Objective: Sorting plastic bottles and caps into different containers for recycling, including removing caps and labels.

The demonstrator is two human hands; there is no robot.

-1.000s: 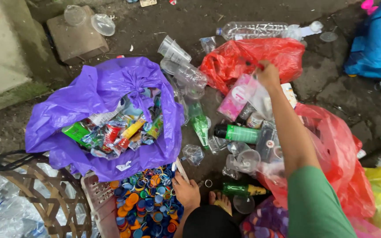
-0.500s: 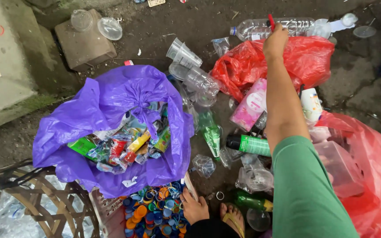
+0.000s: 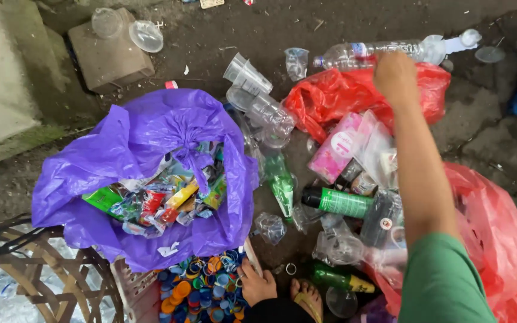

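Right hand (image 3: 395, 76) lowered onto red bag (image 3: 342, 93) — fingers' grip hidden, purple bag (image 3: 121, 155) holding wrappers (image 3: 163, 200)

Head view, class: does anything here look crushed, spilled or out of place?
Yes. Clear plastic cups and bottles lie tipped over on the bare ground, and a green bottle lies flat among them. The clear bottle beyond the right hand looks dented.

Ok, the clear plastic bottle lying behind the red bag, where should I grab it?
Take the clear bottle around its mid-body, coming from above and the near side. It lies flat, cap end pointing left, its length exposed above the red bag. The right hand is already beside it.
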